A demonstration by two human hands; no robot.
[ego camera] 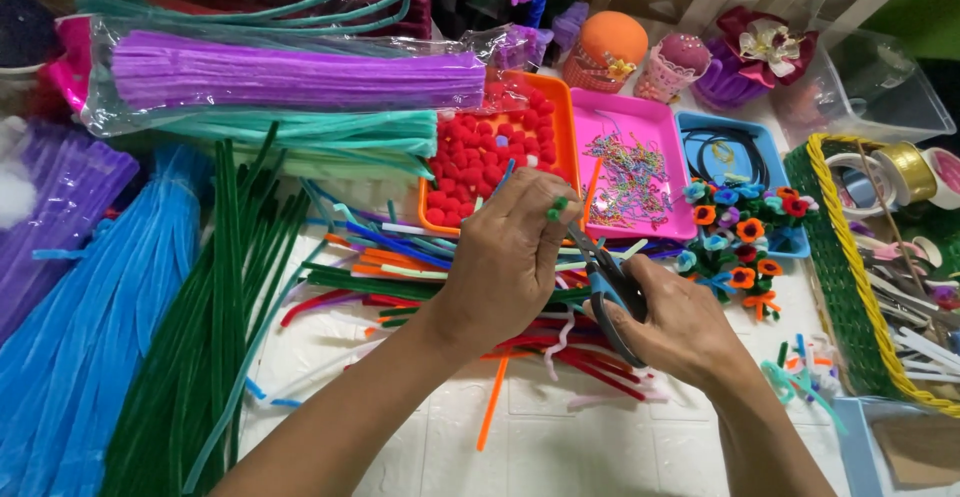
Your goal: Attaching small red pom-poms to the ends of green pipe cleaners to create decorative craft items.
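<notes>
Centrally, over a white desk (560, 447) strewn with pipe cleaners (400, 267), the left hand (510, 257) pinches a green stem (556, 207); the right hand (685, 322) clasps scissors (605, 277). Trays (640, 117) lie behind.

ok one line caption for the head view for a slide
Left hand pinches a short green pipe-cleaner piece while the right hand works blue-handled scissors above scattered pipe cleaners.
</notes>
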